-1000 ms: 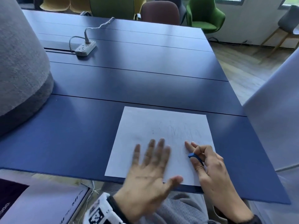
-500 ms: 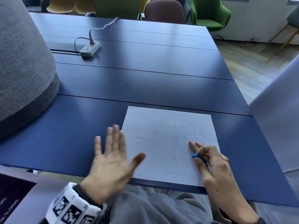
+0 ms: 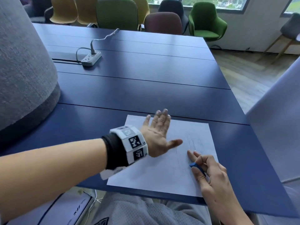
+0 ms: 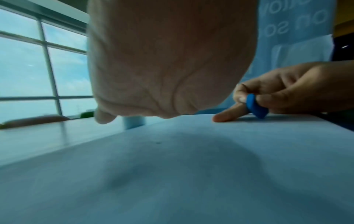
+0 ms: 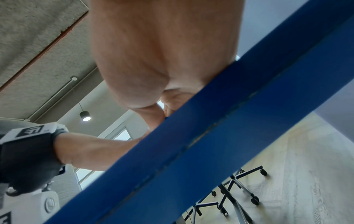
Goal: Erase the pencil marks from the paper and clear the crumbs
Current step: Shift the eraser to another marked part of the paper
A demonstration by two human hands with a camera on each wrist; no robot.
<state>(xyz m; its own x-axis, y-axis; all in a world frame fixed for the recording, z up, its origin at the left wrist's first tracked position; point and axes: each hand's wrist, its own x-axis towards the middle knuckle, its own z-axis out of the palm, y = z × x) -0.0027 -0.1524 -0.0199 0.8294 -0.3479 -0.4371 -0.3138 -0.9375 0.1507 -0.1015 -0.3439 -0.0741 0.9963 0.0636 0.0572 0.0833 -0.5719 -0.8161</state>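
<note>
Sweeping step, head view: left hand point(image 3: 158, 135) lies flat over the far-left part of the white sheet of paper point(image 3: 162, 169), fingers straight and together, thumb out, holding nothing.
Paper position, head view: sheet lies flat on the dark blue table point(image 3: 146, 88), near its front edge; faint grey pencil strokes point(image 3: 194, 143) remain right of centre.
Eraser, head view: right hand point(image 3: 209, 172) pinches a small blue eraser point(image 3: 193, 164) between thumb and curled fingers; index finger points out onto the sheet.
Bystanders, head view: white power strip point(image 3: 91, 58) well away at the far left; coloured chairs beyond.
Left wrist view: palm of the left hand point(image 4: 168, 60) hovers close above the paper point(image 4: 191, 166); one dark crumb speck point(image 4: 158, 142) shows on it. Blue eraser point(image 4: 255, 106) stands on edge, touching the sheet, held by the right hand point(image 4: 298, 89).
Right wrist view: right hand point(image 5: 162, 53) seen from below the blue table edge point(image 5: 210, 136); grip not readable here.
Handling judgement: paper is light, thin and slides or creases easily; best pinned by a flat palm away from the marks. Eraser looks soft and grippy; pinch by its flat faces.
Hard to make out: crumbs are barely resolved in the head view; left fingertips are hidden in the wrist view; whether the palm actually touches the sheet cannot be told.
</note>
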